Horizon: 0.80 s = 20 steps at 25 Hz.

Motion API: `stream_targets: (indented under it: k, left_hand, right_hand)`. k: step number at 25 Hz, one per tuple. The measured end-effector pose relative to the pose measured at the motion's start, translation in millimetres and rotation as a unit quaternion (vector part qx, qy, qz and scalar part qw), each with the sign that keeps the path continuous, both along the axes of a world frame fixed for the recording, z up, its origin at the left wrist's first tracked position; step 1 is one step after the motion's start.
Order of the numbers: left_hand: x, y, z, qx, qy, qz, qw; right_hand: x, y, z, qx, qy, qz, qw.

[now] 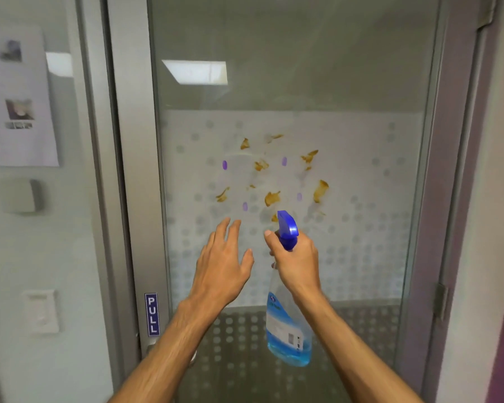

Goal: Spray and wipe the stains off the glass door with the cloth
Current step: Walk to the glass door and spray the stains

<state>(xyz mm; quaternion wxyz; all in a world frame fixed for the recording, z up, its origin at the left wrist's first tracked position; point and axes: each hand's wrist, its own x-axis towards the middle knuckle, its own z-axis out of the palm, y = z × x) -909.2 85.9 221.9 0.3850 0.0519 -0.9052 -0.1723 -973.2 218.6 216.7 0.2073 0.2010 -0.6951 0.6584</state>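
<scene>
Several brown stains [272,198] on glass door [361,82], directly above and ahead of both hands; right hand [296,261] nearer, clenched round upright spray bottle [287,315], nozzle aimed at them; left hand [221,263] empty, fingers spread; cloth unseen.

The glass door [288,91] is smooth and glossy above, reflecting a ceiling light, while its middle band looks matt and frosted with a pattern of dots. Brownish stains [271,197] sit dull and smeared on that band. The door frame [134,170] is brushed grey metal. The spray bottle [287,324] is clear shiny plastic holding blue liquid, with an opaque blue plastic trigger head [287,226].
</scene>
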Motion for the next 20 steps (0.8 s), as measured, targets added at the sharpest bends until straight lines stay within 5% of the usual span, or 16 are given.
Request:
stream_targets:
  k: [8,20]
  left_hand:
    - [-9,-61,29,-0.026,0.008,0.025,0.999]
    - [-19,-106,43,-0.034,0.028,0.028,0.999]
  right_hand:
    - [-11,-73,30,-0.059,0.06,-0.01,0.996]
    - [-14,-112,27,0.034,0.014,0.0,0.999]
